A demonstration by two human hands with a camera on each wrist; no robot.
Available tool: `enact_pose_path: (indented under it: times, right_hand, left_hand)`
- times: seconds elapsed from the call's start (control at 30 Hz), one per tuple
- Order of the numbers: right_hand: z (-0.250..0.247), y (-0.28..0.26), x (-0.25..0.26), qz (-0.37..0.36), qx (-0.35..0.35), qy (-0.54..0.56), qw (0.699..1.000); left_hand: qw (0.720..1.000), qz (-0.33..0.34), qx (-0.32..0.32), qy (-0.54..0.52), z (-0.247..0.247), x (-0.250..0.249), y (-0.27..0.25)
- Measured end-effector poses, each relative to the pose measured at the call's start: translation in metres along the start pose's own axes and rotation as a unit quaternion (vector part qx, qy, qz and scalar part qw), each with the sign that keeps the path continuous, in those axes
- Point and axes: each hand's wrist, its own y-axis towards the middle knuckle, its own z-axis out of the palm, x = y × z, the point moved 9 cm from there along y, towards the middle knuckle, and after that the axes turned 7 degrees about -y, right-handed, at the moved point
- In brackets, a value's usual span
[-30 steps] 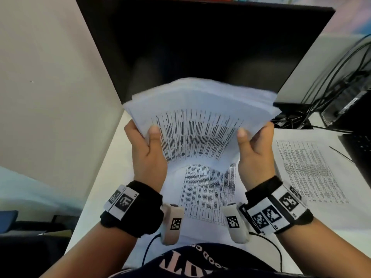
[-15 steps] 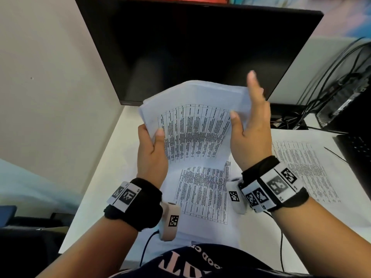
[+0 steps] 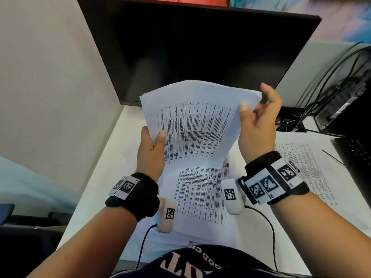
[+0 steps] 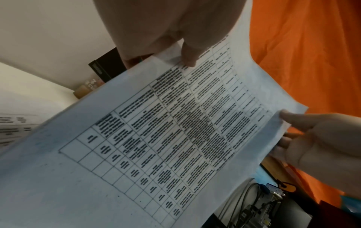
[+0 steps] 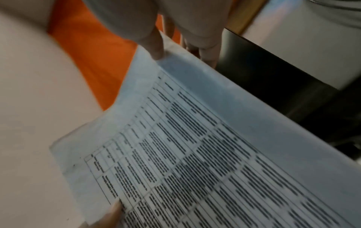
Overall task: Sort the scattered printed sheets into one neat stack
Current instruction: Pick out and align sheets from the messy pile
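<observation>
Printed tables on sheets [image 3: 192, 129] blurred; nothing legible

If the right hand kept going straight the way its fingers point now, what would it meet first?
Probably the black monitor. The right hand points up and away, alongside the right edge of the held sheets, and the screen stands behind them. Depth is unclear, so the gap to it cannot be judged.

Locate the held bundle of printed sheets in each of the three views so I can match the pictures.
Head view: the bundle of sheets is at centre, raised before the monitor, gripped by the left hand.
Left wrist view: the bundle of sheets fills the middle, running diagonally.
Right wrist view: the bundle of sheets fills the lower right.
Shared landmark: the printed table grid on the top sheet.
</observation>
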Motion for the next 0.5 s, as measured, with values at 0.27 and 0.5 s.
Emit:
enact_pose_path:
  times: [0.27,0.5]
  right_hand:
    - [0.030,-0.020,-0.063,0.160,0.124,0.012,0.979]
    - [-0.002,-0.013,-0.056,0.133,0.088,-0.006,0.987]
  left_hand:
    - [1.000,-0.003,-0.015,-0.001,-0.002,0.005,0.008]
    - [0.996,0.000,0.028,0.080,0.015,-0.002,0.009]
